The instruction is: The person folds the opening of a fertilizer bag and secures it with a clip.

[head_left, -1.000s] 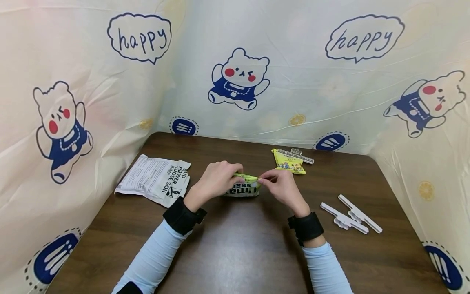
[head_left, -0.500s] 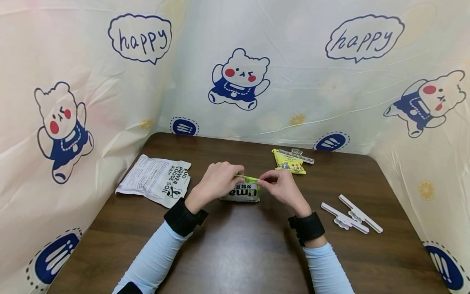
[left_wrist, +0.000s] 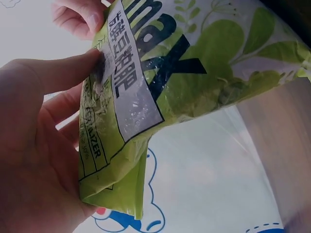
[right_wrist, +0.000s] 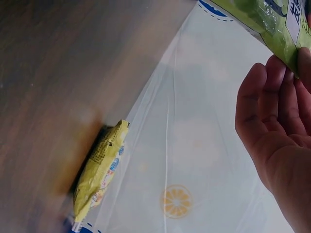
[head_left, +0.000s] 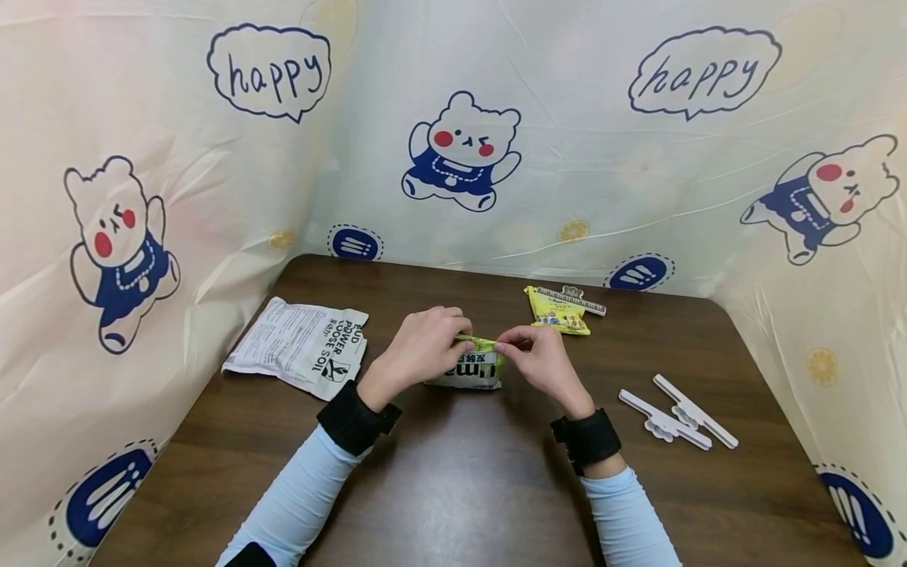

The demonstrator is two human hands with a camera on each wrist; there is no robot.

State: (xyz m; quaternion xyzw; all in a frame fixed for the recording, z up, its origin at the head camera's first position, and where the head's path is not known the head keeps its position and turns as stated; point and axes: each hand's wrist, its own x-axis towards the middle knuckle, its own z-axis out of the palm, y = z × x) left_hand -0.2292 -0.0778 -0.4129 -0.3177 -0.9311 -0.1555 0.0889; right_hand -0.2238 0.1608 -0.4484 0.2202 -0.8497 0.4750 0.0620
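Note:
Between my two hands, a green and white fertilizer bag [head_left: 473, 370] with dark printed letters stands at the middle of the table. My left hand [head_left: 423, 344] pinches its top edge on the left. In the left wrist view the thumb of the left hand [left_wrist: 39, 131] presses the front of the bag [left_wrist: 204, 63], with the fingers behind it. My right hand [head_left: 544, 361] pinches the top right corner. The right wrist view has the right hand [right_wrist: 286, 111] at the corner of the bag [right_wrist: 272, 24], its other fingers bent. The bag's left part is hidden behind my left hand.
A white printed soil bag [head_left: 301, 346] lies at the left. Behind my right hand lies a small yellow packet [head_left: 560, 316] with a ruler-marked clip [head_left: 571, 300] across its top. Two white sealing clips [head_left: 666, 420] [head_left: 696, 411] lie at the right. Printed curtains enclose the table.
The fertilizer bag's lower front has come slightly toward me, and more of its printed face shows. Both hands keep their hold; the right has shifted slightly left.

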